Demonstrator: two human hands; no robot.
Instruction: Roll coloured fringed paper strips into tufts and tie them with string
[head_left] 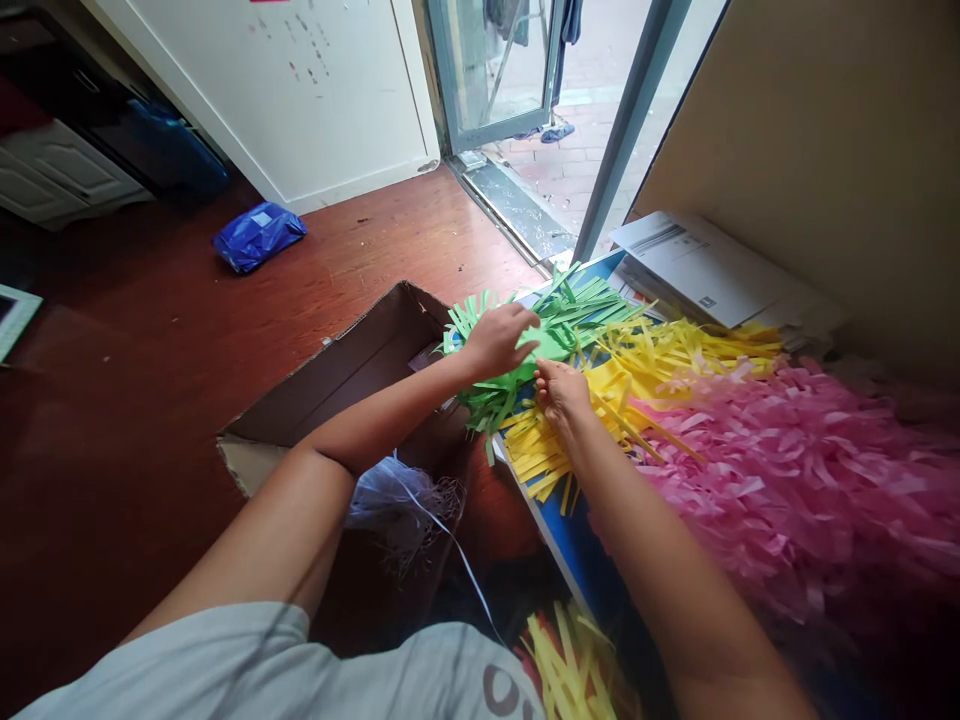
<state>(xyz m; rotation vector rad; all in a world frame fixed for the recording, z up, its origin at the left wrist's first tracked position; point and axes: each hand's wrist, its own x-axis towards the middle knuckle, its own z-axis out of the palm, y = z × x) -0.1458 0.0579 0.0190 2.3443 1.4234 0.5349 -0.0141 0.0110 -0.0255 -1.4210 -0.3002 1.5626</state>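
**Green fringed paper [559, 345] gripped at the table edge, long axis near-left to far-right**

Nearest my view, I note loose yellow strips [571, 665] low in the frame, beside the hem of a grey shirt. Next out, a lilac tassel [397, 500] lies inside an open cardboard box [330, 385] on the red-brown floor. The box stands against the near-left edge of the blue table [581, 550].

The right hand [561, 392] rests knuckles-up at the seam where green meets the yellow fringe [660, 365]. Its fingers are folded under and the tips are hidden, so I cannot tell whether they pinch anything.

The left hand [499, 340] lies palm down on the green fringed paper, with the fingers curled over and clamped on it. That piece sits at the table's near-left corner, partly overhanging the box. Its long axis runs diagonally. The near strips droop down-left over the table edge, and the far strips point up-right toward the doorway.

Right of the yellow, a pink fringe [787, 470] covers the table, blurred at its near side. Beyond it lies a stack of white papers [705, 265] against a tan wall. Farthest off, a blue bag [259, 235] lies on the floor, and a glass door [499, 65] stands open.
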